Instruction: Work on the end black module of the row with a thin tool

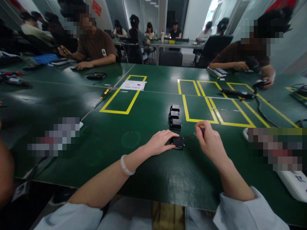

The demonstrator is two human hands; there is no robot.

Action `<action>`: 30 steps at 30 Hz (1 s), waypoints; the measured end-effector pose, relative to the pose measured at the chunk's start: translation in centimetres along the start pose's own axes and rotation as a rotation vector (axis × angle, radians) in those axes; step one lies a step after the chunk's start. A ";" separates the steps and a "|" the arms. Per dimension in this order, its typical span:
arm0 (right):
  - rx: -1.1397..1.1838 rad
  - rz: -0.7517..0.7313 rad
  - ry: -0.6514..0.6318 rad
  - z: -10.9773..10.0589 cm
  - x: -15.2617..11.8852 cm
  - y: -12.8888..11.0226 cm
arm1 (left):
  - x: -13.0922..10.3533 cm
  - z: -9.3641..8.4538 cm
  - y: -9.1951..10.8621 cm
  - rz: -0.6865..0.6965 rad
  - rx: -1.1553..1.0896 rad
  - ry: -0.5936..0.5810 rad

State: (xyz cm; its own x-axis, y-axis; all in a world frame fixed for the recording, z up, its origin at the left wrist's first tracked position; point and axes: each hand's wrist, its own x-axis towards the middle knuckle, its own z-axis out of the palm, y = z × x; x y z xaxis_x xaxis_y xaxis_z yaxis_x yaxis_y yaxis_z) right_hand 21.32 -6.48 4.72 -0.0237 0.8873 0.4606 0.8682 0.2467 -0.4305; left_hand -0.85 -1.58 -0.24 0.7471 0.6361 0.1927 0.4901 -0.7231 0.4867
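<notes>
My left hand (158, 142) pins a small black box-shaped part (178, 141) to the green table, thumb on its near side and fingers on its far side. Small metal ends stick out at the part's right side. In my closed right hand (210, 143) is a slim screwdriver (190, 135); most of its dark handle is hidden by the fingers. Its thin shaft points left, with the tip at or close to the part's right upper corner. Beyond the held part, three similar black parts (176, 124) stand in a row.
Yellow tape (115, 111) marks rectangles on the table (148, 172). A paper label (133, 85) lies in the left one. Farther left is a yellow-and-black handled tool (105, 93). White power strips (291, 185) lie at both sides. Co-workers sit across the table, one holding a dark tool (254, 65).
</notes>
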 end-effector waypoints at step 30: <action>-0.017 0.055 -0.034 -0.2 0.2 -0.4 | 0.0 0.0 0.0 0.005 0.006 0.001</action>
State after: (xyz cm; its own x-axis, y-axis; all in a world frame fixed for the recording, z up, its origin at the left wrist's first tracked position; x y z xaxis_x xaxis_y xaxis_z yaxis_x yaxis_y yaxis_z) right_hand 21.08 -6.48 5.11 0.0074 0.9122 0.4096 0.8771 0.1908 -0.4408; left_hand -0.84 -1.55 -0.29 0.7490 0.6330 0.1958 0.4892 -0.7276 0.4809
